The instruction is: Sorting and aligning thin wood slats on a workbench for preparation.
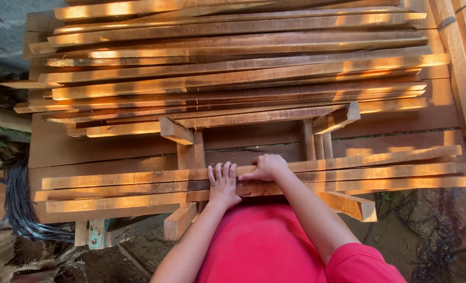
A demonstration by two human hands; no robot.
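- Two bare hands rest on a small bundle of long, thin reddish-brown wooden slats (348, 173) lying crosswise at the near edge of the head view, just in front of the person's red shirt (264, 246).
- Left hand (223, 184): laid flat, fingers spread and released, palm down on the near slats; it presses on them rather than grasping any.
- Right hand (266, 166): fingers curled over the far edge of the top slat, loosely clenched on it; I cannot tell whether the thumb closes underneath.
- Those slats sit on short, chunky wooden cross-blocks (176, 131), which rest on the wide brown plank counter (86, 149). One block end (354, 205) juts out past the near edge on the right.
- Beyond the hands, well apart, a large loose stack of similar wooden slats (233, 73) fills the far half of the counter, lit in orange patches.
- A dark coil of black cords (20, 202) hangs off the counter's left end, over bare ground.
- Risk, as I judge it: the near slats overhang the support on both sides, so uneven pressure could tip or slide them off the near edge; rough sawn edges could leave splinters in bare fingers.
- Containers: none visible, so nothing is held in any.
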